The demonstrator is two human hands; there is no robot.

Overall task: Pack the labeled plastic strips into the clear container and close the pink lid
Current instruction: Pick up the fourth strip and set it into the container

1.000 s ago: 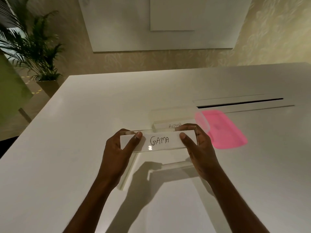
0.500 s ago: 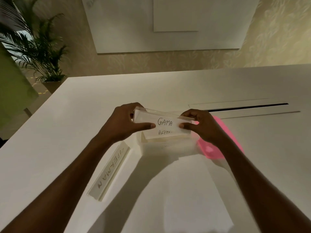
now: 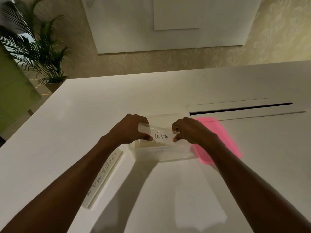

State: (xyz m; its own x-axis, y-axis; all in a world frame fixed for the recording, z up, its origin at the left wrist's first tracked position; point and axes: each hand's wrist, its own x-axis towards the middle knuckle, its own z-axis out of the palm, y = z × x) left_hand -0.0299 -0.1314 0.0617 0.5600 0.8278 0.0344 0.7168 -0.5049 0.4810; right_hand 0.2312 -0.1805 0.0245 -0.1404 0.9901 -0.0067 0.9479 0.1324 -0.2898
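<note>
A clear plastic strip labelled "GAMA" (image 3: 161,136) is pinched at its ends by the left hand (image 3: 130,129) and right hand (image 3: 191,132), tilted over the open clear rectangular container (image 3: 161,153); the flat pink lid (image 3: 218,140) lies just right.

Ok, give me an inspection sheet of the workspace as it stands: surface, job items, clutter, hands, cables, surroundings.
Surface: white table, with a dark slot at the far right.
Job's things: GAMA strip held tilted over the open clear container; another strip seems to lie inside, its label unreadable. A second labeled strip lies on the table left of the container. Pink lid lies flat to the container's right, not on it.
Clutter: nothing seen.
Hands: left hand and right hand each pinch one end of the GAMA strip.
Cables: nothing seen.
Surroundings: potted plant far left; patterned wall with a white panel.
</note>
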